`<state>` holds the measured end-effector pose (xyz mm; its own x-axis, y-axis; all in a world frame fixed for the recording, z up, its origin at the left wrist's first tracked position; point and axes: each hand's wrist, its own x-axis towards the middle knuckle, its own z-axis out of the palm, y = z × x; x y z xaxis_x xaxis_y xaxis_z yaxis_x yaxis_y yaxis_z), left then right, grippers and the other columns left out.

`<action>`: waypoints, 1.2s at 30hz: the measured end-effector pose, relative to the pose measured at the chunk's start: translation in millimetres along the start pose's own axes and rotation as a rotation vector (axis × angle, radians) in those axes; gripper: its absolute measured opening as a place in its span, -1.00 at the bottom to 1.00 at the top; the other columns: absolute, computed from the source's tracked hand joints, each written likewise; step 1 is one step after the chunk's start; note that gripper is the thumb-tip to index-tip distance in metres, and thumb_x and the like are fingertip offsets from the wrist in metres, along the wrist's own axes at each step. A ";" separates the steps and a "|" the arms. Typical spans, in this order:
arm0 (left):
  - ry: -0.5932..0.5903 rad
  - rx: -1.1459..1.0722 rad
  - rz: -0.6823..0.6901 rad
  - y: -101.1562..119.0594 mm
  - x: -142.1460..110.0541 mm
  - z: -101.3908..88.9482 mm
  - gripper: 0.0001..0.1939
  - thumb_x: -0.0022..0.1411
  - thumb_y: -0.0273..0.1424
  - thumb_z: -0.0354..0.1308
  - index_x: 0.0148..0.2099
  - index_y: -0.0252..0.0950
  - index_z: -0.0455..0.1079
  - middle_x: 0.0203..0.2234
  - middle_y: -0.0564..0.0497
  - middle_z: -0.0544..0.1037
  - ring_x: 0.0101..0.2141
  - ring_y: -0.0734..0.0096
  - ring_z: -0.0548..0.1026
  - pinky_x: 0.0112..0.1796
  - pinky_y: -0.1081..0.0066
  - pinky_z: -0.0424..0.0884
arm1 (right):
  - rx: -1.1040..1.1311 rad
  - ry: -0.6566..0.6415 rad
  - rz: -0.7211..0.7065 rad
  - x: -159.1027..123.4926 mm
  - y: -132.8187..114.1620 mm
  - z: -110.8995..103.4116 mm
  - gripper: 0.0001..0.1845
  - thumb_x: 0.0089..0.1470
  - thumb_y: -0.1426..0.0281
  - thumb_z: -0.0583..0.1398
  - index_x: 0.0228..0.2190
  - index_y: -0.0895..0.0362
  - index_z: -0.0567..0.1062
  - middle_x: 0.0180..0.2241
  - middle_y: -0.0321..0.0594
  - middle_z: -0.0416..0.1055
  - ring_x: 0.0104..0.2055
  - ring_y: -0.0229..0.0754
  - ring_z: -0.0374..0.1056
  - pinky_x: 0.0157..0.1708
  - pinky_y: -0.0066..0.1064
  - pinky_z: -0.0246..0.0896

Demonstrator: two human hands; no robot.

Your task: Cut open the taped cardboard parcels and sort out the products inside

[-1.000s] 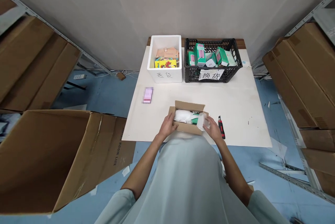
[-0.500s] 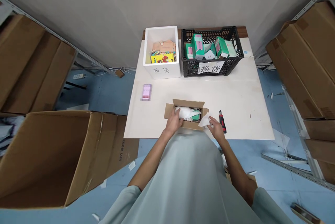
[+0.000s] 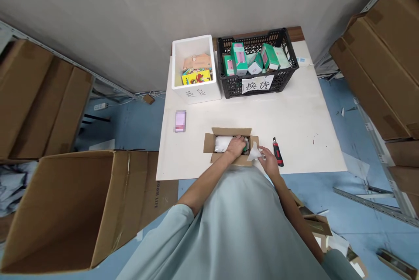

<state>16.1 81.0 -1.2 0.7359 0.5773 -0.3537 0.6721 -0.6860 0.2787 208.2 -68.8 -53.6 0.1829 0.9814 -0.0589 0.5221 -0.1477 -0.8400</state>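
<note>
A small open cardboard box (image 3: 217,157) sits near the front edge of the table, flaps spread. Inside lies white wrapping (image 3: 222,143) and something green and white, mostly covered by my left hand (image 3: 236,144). That hand reaches into the box with its fingers curled down; what they grip is partly hidden. My right hand (image 3: 269,161) pinches a thin, whitish, see-through wrapper (image 3: 254,153) over the box's right end. Just right of that hand lies a red and black utility knife (image 3: 277,152).
At the back of the table (image 3: 294,109) stand a white foam box (image 3: 198,95) with books and a black crate (image 3: 284,83) with green cartons. A blurred pink item (image 3: 180,121) lies at left. A large open carton (image 3: 124,201) stands on the floor at left.
My left hand has moved from the box's left side into its middle, over the green item. My right hand has drawn the wrapper to the box's right end and keeps hold of it.
</note>
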 end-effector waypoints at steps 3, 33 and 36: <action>-0.012 0.066 -0.034 -0.1 1.9 1.8 -0.70 0.33 -0.60 0.30 0.08 -0.41 0.64 0.15 -0.38 0.60 0.22 -0.09 0.47 0.21 0.08 0.42 | -0.002 0.005 0.011 -0.3 -0.5 1.6 -0.83 0.26 0.32 0.18 -0.22 0.04 0.58 0.29 -0.01 0.56 0.16 0.09 0.60 0.14 -0.01 0.56; -0.056 -0.021 -0.154 11.0 10.5 -2.6 -0.50 0.22 -0.67 0.37 0.21 -0.49 0.49 -0.05 -0.41 0.71 -0.03 -0.05 0.73 0.03 0.17 0.57 | -0.078 -0.054 0.041 -4.6 -9.4 -2.8 -0.75 0.21 0.24 0.18 -0.20 0.02 0.62 0.18 -0.03 0.60 0.04 0.05 0.59 0.04 -0.10 0.56; 0.008 -0.078 -0.149 1.7 -9.5 -16.9 -0.43 0.18 -0.64 0.40 0.23 -0.43 0.46 0.03 -0.39 0.69 0.02 -0.09 0.70 0.06 0.14 0.56 | -0.041 -0.021 0.029 -3.4 -12.9 -5.2 -0.73 0.23 0.18 0.18 -0.21 0.03 0.62 0.13 0.00 0.62 -0.01 0.06 0.59 0.04 -0.06 0.55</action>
<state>11.7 81.8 17.8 0.6279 0.6740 -0.3892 0.7780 -0.5562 0.2920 205.2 -70.9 -39.7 0.1813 0.9789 -0.0943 0.5508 -0.1806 -0.8149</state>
